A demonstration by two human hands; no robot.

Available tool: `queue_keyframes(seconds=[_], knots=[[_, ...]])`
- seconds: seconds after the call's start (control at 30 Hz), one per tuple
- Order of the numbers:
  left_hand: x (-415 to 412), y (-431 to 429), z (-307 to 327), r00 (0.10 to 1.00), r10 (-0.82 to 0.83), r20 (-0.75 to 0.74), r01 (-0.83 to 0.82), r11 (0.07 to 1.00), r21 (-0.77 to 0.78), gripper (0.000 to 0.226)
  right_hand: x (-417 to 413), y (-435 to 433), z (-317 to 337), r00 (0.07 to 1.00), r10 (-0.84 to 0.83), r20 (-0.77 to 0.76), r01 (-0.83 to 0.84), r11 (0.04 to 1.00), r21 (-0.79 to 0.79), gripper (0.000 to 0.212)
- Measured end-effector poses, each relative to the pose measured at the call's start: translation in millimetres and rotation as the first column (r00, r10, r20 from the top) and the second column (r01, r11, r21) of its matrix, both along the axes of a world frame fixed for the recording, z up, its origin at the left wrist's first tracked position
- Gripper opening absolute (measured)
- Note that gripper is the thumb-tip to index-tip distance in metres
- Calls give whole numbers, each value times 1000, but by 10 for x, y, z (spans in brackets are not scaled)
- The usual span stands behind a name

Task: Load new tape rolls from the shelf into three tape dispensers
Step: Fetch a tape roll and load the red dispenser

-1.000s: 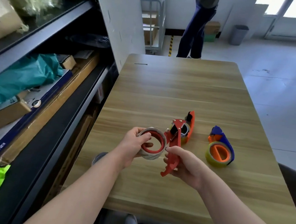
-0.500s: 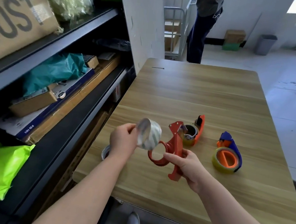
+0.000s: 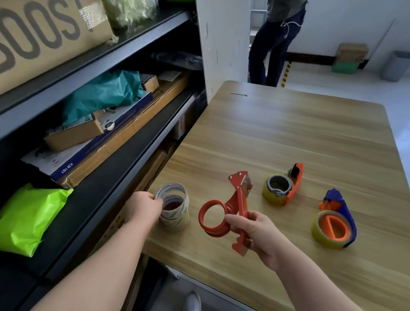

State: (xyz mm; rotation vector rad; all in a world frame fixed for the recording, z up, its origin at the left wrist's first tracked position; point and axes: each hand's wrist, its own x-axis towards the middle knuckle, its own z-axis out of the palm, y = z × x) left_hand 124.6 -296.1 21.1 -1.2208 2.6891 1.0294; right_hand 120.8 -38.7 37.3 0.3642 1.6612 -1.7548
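Note:
My right hand (image 3: 254, 232) grips the handle of a red tape dispenser (image 3: 228, 209), held above the wooden table (image 3: 288, 144); its round hub is bare. My left hand (image 3: 143, 205) pinches the top rim of a short stack of nearly empty clear tape rolls (image 3: 173, 206) standing at the table's left edge. An orange dispenser (image 3: 283, 186) with a yellowish roll lies behind the red one. A blue-and-orange dispenser (image 3: 334, 223) with a yellow roll lies to the right.
A dark metal shelf unit (image 3: 79, 142) runs along the left, holding cardboard boxes, a teal bag (image 3: 99, 93) and a bright green bag (image 3: 23, 217). A person stands beyond the table's far end (image 3: 277, 36). A grey bin (image 3: 398, 65) sits by the far wall.
My left hand pulled the spent roll off the red dispenser's hub and carried it left and down onto another roll at the table edge. The view swung left toward the shelf.

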Motion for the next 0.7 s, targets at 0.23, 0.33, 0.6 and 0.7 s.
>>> queue_keyframes(seconds=[0.23, 0.33, 0.6, 0.7], knots=[[-33, -72, -169, 995, 18, 99, -13, 999, -53, 32, -36, -40, -13, 1000, 16, -4, -16, 1000, 12, 62], [21, -5, -152, 993, -120, -6, 118, 985, -124, 70, -74, -68, -33, 1000, 11, 2, -11, 1000, 19, 62], [107, 130, -453, 893, -379, 244, 436, 862, -258, 80, -199, -283, -75, 1000, -19, 21, 19, 1000, -1, 54], [75, 45, -506, 876, -416, 243, 479, 804, -353, 54, -270, -333, -93, 999, -44, 29, 44, 999, 14, 58]])
